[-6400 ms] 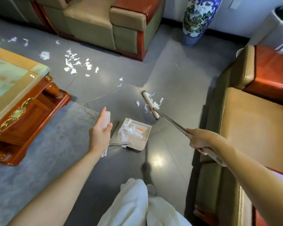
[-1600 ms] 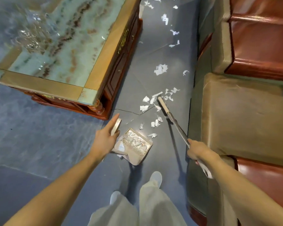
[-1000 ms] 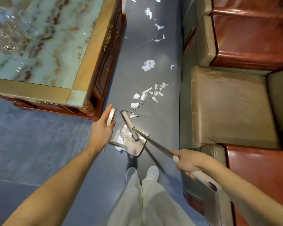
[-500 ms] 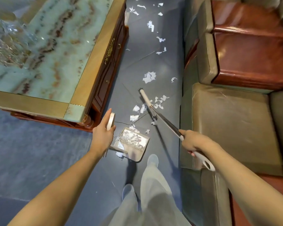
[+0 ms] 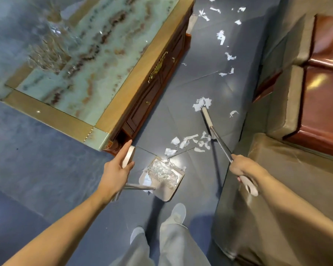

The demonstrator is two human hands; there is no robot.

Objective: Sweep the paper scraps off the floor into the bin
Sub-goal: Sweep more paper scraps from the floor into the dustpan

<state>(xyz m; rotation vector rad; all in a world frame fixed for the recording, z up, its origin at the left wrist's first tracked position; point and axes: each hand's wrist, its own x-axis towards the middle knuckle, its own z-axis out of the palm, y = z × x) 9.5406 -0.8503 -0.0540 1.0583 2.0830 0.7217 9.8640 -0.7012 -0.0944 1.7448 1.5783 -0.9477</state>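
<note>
Broom (image 5: 207, 117) reached farther out; dustpan (image 5: 161, 179) unmoved.

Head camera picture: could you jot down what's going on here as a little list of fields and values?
setting: grey floor between a coffee table and a sofa
left hand: holds the dustpan handle
right hand: grips the broom handle
broom head: on the floor, reaching a clump of scraps
dustpan: on the floor, already holding scraps
paper scraps: a loose pile just beyond the dustpan, more trailing farther away
bin: not in view
</note>
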